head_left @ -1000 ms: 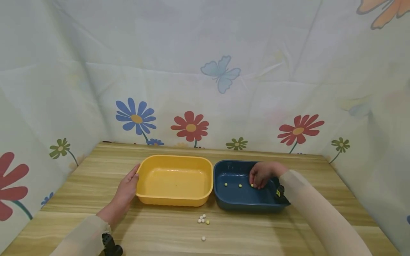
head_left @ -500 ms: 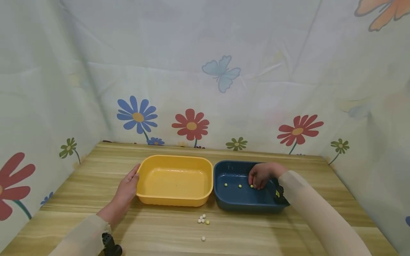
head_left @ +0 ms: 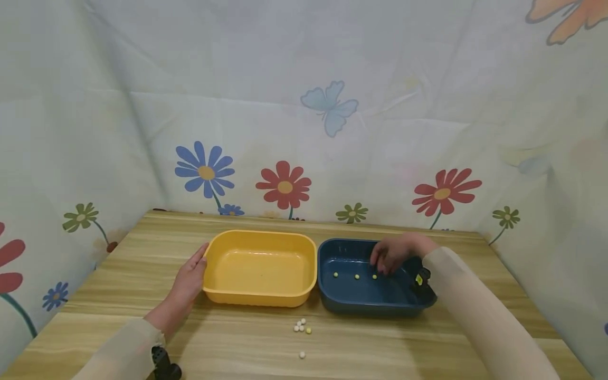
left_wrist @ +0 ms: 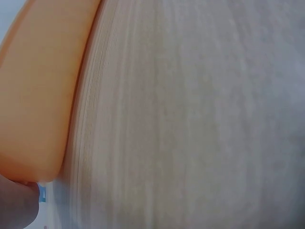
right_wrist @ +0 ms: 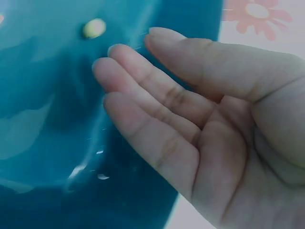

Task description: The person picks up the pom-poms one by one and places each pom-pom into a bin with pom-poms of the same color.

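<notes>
My left hand [head_left: 188, 276] rests against the left side of a yellow plastic basin [head_left: 258, 300], fingers extended along its outer wall. In the left wrist view, part of that hand [left_wrist: 18, 202] touches the lower end of the orange-looking basin wall [left_wrist: 43, 95]. Over the dark blue basin [head_left: 370, 307], my right hand [head_left: 390, 254] hovers with loosely bent fingers. Its palm and fingers [right_wrist: 138, 114] show nothing held in the right wrist view. Three small yellow-green balls lie in a row on the blue floor, the rightmost ball [head_left: 374, 277] just below my fingertips.
In front of the basins, several white balls [head_left: 299, 328] cluster on the wooden table [head_left: 237, 348] beside a yellow ball [head_left: 309, 331]. A lone white ball [head_left: 302, 355] lies nearer me. Behind the table hangs a flower-printed cloth [head_left: 228, 121]. The two basins stand side by side.
My right hand has let go of the rightmost yellow-green ball and lifted slightly up and back from it. The left hand and the yellow basin have stayed in place.
</notes>
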`<state>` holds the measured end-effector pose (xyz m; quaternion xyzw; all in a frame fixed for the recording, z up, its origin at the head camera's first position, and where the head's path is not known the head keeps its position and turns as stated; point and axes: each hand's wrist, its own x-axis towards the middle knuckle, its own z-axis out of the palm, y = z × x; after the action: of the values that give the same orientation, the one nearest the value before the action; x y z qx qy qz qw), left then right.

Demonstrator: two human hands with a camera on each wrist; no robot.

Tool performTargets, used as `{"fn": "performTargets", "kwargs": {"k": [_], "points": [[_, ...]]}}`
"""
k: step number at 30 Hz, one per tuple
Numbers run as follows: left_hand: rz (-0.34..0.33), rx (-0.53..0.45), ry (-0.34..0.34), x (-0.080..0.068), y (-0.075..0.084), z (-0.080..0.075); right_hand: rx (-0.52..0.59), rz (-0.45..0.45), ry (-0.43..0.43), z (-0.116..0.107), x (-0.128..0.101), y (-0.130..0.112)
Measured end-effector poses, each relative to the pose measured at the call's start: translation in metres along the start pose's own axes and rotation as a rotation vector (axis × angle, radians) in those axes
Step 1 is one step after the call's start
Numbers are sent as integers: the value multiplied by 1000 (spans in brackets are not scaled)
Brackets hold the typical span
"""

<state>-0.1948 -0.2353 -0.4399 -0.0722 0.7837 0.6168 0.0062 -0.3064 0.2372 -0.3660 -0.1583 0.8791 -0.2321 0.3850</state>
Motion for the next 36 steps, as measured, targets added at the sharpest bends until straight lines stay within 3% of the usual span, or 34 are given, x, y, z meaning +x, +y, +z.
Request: {"fn": "performTargets", "kwargs": {"k": [5,10,20,29,36], "points": [[-15,10,-8,0,2,-2,-43,-101,96,-6,-18,-10],[-25,21,-15,-2,6,-3,-4,-216,228,-3,-32,-18],[-59,25,-7,-2,13,-3,135,-418,479,38,-49,-31],[-71,19,-16,0,17,-4,269,-472,510,80,-64,-53],[-79,18,-22,0,21,-5,343,-498,434,109,-67,-63]]}}
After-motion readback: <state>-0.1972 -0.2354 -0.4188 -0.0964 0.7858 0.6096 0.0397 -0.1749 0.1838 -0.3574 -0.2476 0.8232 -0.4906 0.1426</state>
